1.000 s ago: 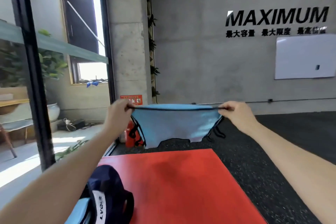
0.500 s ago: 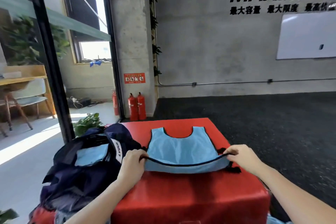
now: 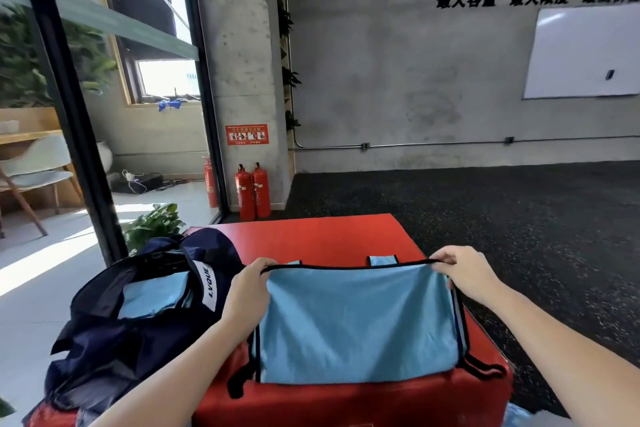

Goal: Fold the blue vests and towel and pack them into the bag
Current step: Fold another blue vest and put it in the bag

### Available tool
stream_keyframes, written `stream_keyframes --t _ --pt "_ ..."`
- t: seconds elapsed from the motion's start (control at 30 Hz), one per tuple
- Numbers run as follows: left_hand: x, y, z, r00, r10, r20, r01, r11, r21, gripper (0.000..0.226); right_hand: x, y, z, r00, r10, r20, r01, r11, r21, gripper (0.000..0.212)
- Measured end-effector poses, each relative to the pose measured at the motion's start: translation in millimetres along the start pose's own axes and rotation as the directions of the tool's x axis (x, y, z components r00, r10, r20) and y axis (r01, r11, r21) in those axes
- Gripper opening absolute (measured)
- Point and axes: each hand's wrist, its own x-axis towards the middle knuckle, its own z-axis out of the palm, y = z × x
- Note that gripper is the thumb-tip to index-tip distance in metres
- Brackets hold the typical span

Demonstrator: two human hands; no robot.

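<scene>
The blue vest (image 3: pixel 356 326) lies folded over on the red block (image 3: pixel 311 236) at lower centre. Your left hand (image 3: pixel 247 288) and right hand (image 3: pixel 465 276) each pinch its black-trimmed far edge. The navy bag (image 3: pixel 114 329) gapes open lower left, blue cloth (image 3: pixel 152 295) inside.

Both bare forearms reached up from the bottom edge, the left from seven o'clock, the right from four o'clock. The left hand (image 3: pixel 250 288) and the right hand (image 3: pixel 465 274) were held level and well apart, knuckles up, fingers curled, each pinching a black-trimmed edge of the blue vest (image 3: pixel 356 322).
</scene>
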Motion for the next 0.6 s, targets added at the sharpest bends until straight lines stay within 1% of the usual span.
stream_keyframes --t 0.13,0.2,0.3,0.4,0.47,0.53,0.6 --pt "28 -24 31 0.996 -0.080 0.030 0.080 0.997 0.015 0.042 40 22 36 0.998 0.054 -0.008 -0.054 0.998 -0.021 0.020" --pt "41 -41 50 0.990 -0.141 0.028 0.140 0.990 0.021 0.041 57 35 57 0.999 0.048 -0.009 -0.048 0.999 -0.019 0.018" --pt "52 -73 79 0.979 -0.192 0.061 0.188 0.980 0.066 0.038 76 59 89 0.999 0.031 0.015 -0.030 0.998 -0.063 0.014" --pt "55 -99 101 0.962 -0.259 0.092 0.249 0.963 0.105 0.036 87 86 118 0.999 0.032 0.029 -0.029 0.993 -0.111 0.018" --pt "56 -111 110 0.945 -0.311 0.102 0.299 0.948 0.111 0.036 90 100 131 0.997 0.053 0.060 -0.047 0.993 -0.110 0.019" --pt "57 -121 114 0.934 -0.337 0.120 0.324 0.938 0.120 0.035 89 107 138 0.993 0.070 0.093 -0.059 0.992 -0.108 0.018" --pt "57 -124 116 0.936 -0.325 0.137 0.306 0.941 0.142 0.034 87 111 140 0.993 0.078 0.089 -0.068 0.992 -0.107 0.016"
